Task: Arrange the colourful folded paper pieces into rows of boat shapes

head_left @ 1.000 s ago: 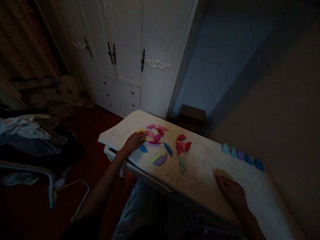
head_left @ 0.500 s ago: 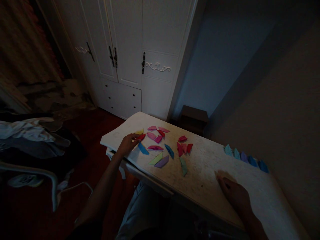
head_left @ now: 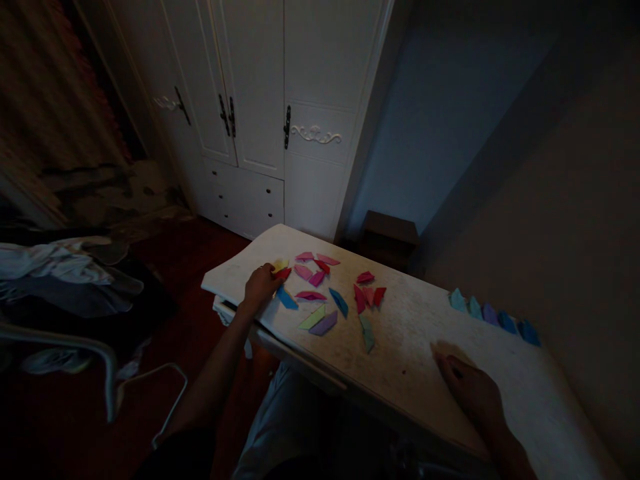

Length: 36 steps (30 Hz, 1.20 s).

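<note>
At the left end of the table, my left hand (head_left: 261, 288) has its fingertips closed on a red folded paper boat (head_left: 283, 274), partly covered by the hand. Beside it lie a yellow paper piece (head_left: 281, 265) and a blue paper boat (head_left: 287, 298). Pink and magenta boats, a pink one (head_left: 311, 295) among them, spread to the right, with a lime green boat (head_left: 313, 317) and a purple boat (head_left: 324, 324) nearer me. My right hand (head_left: 473, 387) rests on the tabletop farther right, fingers curled in, nothing visible in them.
A red and pink cluster (head_left: 369, 297) and a pale green boat (head_left: 367, 333) lie mid-table. Several blue, teal and purple folded papers (head_left: 483, 312) stand along the back right edge of the white table (head_left: 400, 400). A wardrobe (head_left: 315, 80) stands behind; a metal-framed chair (head_left: 107, 373) is left.
My left hand has shifted slightly to the right, its fingers now more over the red boat. The other boats and my right hand stay in place.
</note>
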Each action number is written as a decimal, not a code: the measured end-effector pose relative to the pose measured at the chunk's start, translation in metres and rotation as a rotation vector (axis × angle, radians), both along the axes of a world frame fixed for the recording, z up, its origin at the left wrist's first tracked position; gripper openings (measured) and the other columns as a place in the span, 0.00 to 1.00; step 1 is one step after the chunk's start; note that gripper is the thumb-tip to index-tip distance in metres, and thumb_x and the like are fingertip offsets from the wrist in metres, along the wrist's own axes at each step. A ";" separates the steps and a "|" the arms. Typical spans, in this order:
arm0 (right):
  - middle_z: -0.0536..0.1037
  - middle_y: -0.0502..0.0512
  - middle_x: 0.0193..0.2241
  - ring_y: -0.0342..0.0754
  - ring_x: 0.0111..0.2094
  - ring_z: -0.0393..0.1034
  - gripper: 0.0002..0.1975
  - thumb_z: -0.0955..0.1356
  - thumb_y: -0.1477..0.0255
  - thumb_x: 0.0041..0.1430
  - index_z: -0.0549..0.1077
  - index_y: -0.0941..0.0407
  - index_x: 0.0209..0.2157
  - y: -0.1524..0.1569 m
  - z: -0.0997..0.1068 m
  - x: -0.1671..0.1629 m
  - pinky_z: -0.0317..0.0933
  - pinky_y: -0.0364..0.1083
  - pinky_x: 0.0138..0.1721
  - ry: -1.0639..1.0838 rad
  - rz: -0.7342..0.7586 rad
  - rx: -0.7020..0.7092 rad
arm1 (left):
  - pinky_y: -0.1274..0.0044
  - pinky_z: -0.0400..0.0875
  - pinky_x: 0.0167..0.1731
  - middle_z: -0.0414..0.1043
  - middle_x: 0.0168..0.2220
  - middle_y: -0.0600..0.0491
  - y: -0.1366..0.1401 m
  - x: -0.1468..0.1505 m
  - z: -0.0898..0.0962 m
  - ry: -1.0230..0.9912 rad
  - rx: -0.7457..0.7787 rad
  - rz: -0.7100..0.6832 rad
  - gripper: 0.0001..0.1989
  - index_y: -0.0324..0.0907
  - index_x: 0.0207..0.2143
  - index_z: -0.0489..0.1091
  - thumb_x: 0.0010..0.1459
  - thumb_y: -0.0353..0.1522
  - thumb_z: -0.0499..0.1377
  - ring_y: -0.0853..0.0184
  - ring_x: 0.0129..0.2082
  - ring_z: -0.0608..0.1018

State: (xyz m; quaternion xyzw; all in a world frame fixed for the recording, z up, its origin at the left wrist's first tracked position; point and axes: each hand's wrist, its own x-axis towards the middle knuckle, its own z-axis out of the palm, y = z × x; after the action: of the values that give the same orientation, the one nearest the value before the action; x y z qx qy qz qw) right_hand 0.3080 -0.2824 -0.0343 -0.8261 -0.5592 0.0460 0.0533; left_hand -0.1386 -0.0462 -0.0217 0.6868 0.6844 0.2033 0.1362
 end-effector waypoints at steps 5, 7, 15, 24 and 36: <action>0.81 0.53 0.31 0.55 0.35 0.76 0.29 0.52 0.49 0.61 0.77 0.48 0.33 -0.001 -0.002 0.000 0.63 0.47 0.31 0.000 0.013 0.022 | 0.77 0.64 0.31 0.75 0.42 0.46 0.000 -0.001 -0.001 0.004 -0.008 -0.027 0.19 0.40 0.47 0.67 0.54 0.39 0.60 0.60 0.41 0.76; 0.81 0.52 0.32 0.55 0.35 0.76 0.29 0.52 0.49 0.61 0.77 0.48 0.33 -0.001 -0.002 0.000 0.63 0.47 0.32 0.012 0.010 0.026 | 0.77 0.64 0.31 0.75 0.41 0.47 0.000 -0.002 0.001 -0.018 0.006 -0.030 0.20 0.40 0.46 0.68 0.54 0.41 0.60 0.61 0.40 0.76; 0.81 0.53 0.31 0.53 0.34 0.76 0.28 0.53 0.50 0.62 0.77 0.49 0.31 -0.002 -0.003 0.001 0.62 0.46 0.31 0.024 0.029 0.049 | 0.78 0.66 0.30 0.77 0.36 0.50 -0.007 -0.006 0.004 -0.228 0.030 0.031 0.20 0.40 0.45 0.69 0.54 0.42 0.59 0.64 0.34 0.77; 0.81 0.53 0.30 0.53 0.33 0.75 0.29 0.53 0.49 0.60 0.76 0.50 0.30 -0.002 0.002 -0.003 0.60 0.45 0.29 0.086 0.012 0.062 | 0.77 0.65 0.31 0.76 0.37 0.48 -0.003 -0.001 -0.003 -0.091 -0.022 -0.065 0.23 0.38 0.46 0.69 0.53 0.44 0.60 0.62 0.37 0.77; 0.79 0.53 0.28 0.54 0.33 0.75 0.29 0.52 0.49 0.61 0.74 0.50 0.27 -0.005 0.002 -0.003 0.59 0.46 0.30 0.096 0.024 0.047 | 0.74 0.66 0.35 0.69 0.32 0.52 -0.001 -0.009 -0.009 -0.191 0.187 -0.124 0.18 0.39 0.41 0.71 0.47 0.35 0.63 0.64 0.33 0.72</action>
State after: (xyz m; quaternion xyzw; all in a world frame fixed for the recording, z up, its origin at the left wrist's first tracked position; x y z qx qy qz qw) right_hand 0.3050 -0.2877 -0.0326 -0.8146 -0.5669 0.0731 0.0989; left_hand -0.1476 -0.0469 -0.0309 0.7149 0.6028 0.3217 0.1486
